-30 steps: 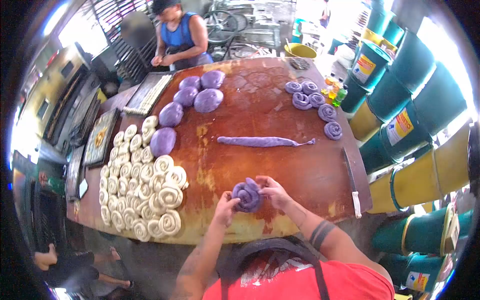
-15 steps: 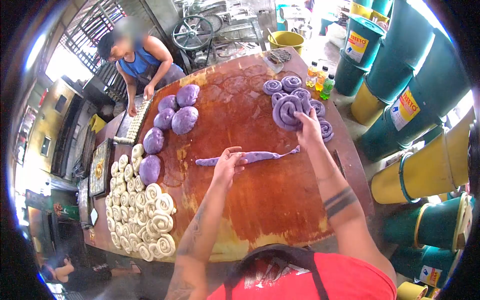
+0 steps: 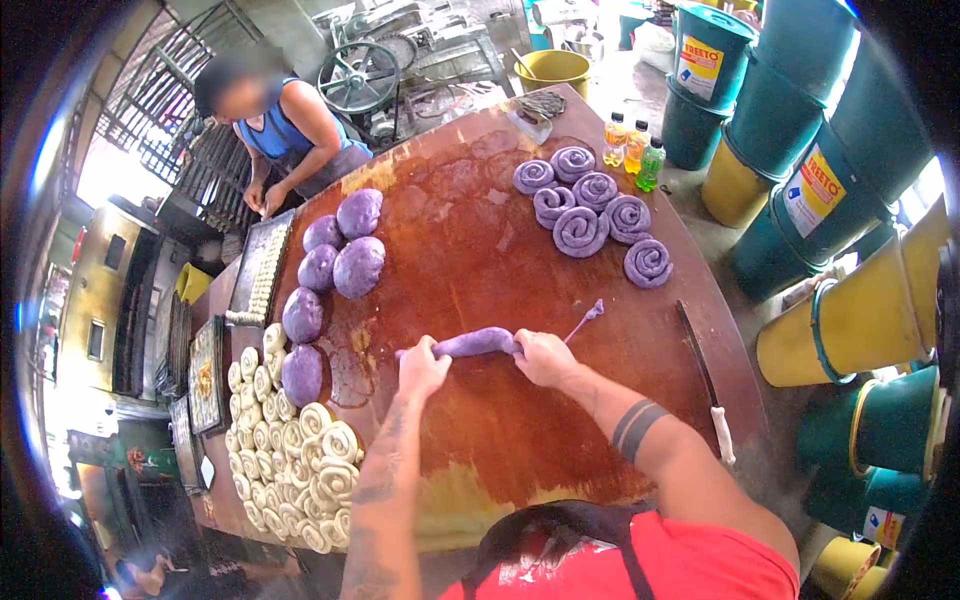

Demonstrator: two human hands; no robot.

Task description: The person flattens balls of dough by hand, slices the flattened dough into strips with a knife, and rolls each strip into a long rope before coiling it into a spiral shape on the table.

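A purple dough strip lies across the middle of the table between my hands. My left hand is closed on its left part, and a short end shows past the fingers. At the strip's right part my right hand is closed on it; a thin tail with a knobby tip sticks out beyond. Several purple spirals rest at the back right. Purple dough balls form a curved row on the left, above many white spirals.
A long knife with a white handle lies near the right edge. Bottles stand at the back right edge, near stacked buckets. A co-worker stands at the back left by a tray of small dough pieces.
The purple spiral from my hands now lies with the others at the back right. My right hand has come back to the strip, and both hands have closed on it.
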